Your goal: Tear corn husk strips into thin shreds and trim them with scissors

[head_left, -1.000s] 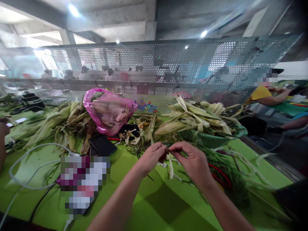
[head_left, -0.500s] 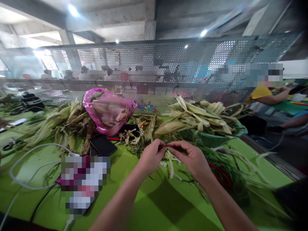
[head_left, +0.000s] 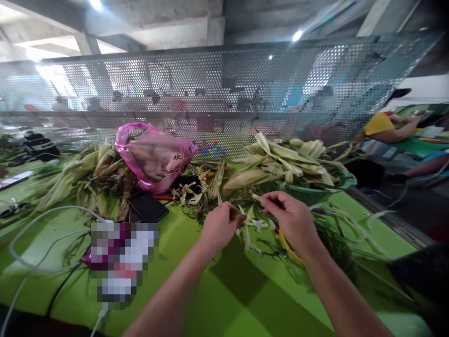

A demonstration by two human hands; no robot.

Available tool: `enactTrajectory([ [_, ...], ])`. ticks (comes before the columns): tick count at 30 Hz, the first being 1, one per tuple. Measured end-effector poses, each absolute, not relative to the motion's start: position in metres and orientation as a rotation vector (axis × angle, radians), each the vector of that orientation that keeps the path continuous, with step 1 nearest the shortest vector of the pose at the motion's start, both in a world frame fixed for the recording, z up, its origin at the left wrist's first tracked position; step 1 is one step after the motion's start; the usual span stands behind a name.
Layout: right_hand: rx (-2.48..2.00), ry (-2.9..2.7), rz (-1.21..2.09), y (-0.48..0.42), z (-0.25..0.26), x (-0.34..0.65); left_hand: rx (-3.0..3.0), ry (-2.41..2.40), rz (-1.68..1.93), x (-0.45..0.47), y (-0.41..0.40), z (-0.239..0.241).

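My left hand (head_left: 220, 228) is above the green table with its fingers curled in a pinch; whatever lies between them is hidden. To its right, my right hand (head_left: 288, 219) pinches a small pale strip of corn husk (head_left: 257, 197) between thumb and fingertips. The two hands are apart. Between and below them, torn husk scraps (head_left: 247, 231) and thin green bits lie on the table. A yellow curved handle (head_left: 289, 248) shows beside my right wrist, partly covered. Behind that wrist is a bundle of fine green strands (head_left: 338, 252).
Dry corn husks fill a green basket (head_left: 312, 194) at the right. A pink plastic bag (head_left: 156, 161) stands among more husks (head_left: 94, 173). Left of my arms are a dark phone (head_left: 149, 208), white cables (head_left: 45, 213) and blurred packets. A perforated metal screen (head_left: 210, 100) runs behind; a person (head_left: 386, 128) sits at right.
My hands have moved apart, the right one going up and to the right with the husk strip. The yellow handle has come into view. The camera has tilted slightly down.
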State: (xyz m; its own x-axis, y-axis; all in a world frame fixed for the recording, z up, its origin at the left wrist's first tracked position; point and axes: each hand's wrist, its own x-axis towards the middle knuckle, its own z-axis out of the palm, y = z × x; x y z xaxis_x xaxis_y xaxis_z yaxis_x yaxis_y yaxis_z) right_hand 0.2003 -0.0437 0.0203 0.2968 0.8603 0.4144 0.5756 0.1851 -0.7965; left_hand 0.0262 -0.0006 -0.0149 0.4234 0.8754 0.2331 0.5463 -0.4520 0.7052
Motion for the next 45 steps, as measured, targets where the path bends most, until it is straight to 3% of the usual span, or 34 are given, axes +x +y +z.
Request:
enactTrajectory([
  [10,-1.371,-1.266,0.580,-0.037,0.010,0.200,2.507,1.233,0.658,0.041,-0.006,-0.030],
  [21,-1.323,-1.146,0.709,-0.038,0.013,0.197,2.466,1.267,0.631,0.040,0.004,-0.036],
  [30,-1.255,-1.106,0.805,-0.037,0.011,0.201,1.831,1.189,1.272,0.024,0.013,-0.018],
  [35,-1.218,-1.121,0.901,-0.039,0.011,0.190,1.488,0.840,1.257,0.035,0.008,-0.016],
  [45,-1.294,-1.338,0.675,-0.046,0.024,0.183,1.399,0.579,1.093,0.037,-0.001,-0.006],
])
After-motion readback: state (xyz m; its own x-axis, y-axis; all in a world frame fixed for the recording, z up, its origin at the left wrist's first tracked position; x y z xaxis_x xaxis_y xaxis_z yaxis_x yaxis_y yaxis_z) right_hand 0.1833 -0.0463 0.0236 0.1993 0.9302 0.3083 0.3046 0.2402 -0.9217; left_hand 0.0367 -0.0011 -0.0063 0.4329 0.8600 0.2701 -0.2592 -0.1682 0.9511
